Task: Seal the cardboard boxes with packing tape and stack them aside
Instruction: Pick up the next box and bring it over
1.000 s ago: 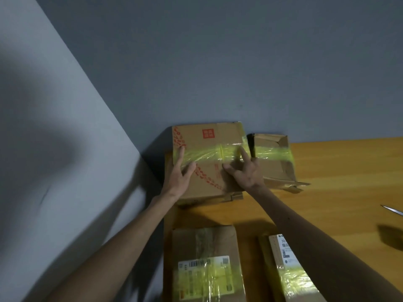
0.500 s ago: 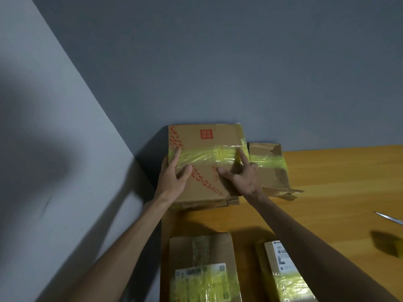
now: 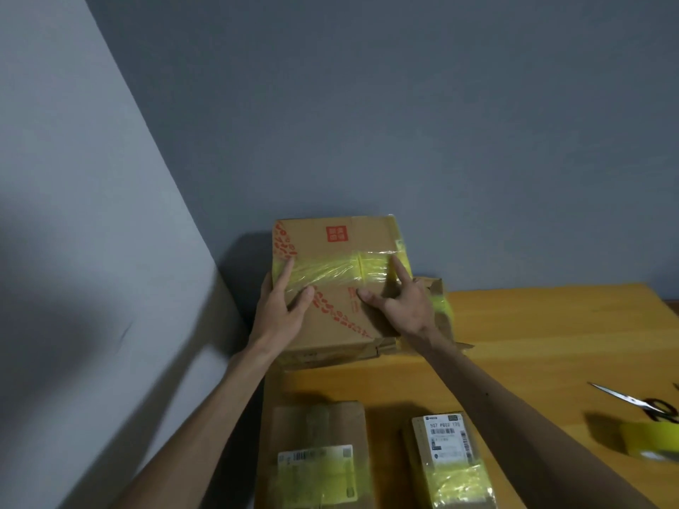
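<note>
A cardboard box with red print (image 3: 332, 288) and a yellow tape band across its top sits in the far left corner of the wooden table (image 3: 543, 336), against the wall. My left hand (image 3: 281, 310) lies flat on its left side, index finger on the tape. My right hand (image 3: 402, 306) presses its right part with straight fingers. Behind my right hand, a lower taped box (image 3: 439, 299) is mostly hidden. Two more taped boxes lie near me: one with a label (image 3: 316, 457) on the left, one (image 3: 450, 461) to its right.
A roll of yellow packing tape (image 3: 652, 440) lies at the right edge of the table, with scissors (image 3: 639, 402) just behind it. Grey walls close off the left side and the back.
The red-printed box has slid left toward the corner under both hands, now covering more of the lower box. The view has dropped, showing the tape roll and scissors.
</note>
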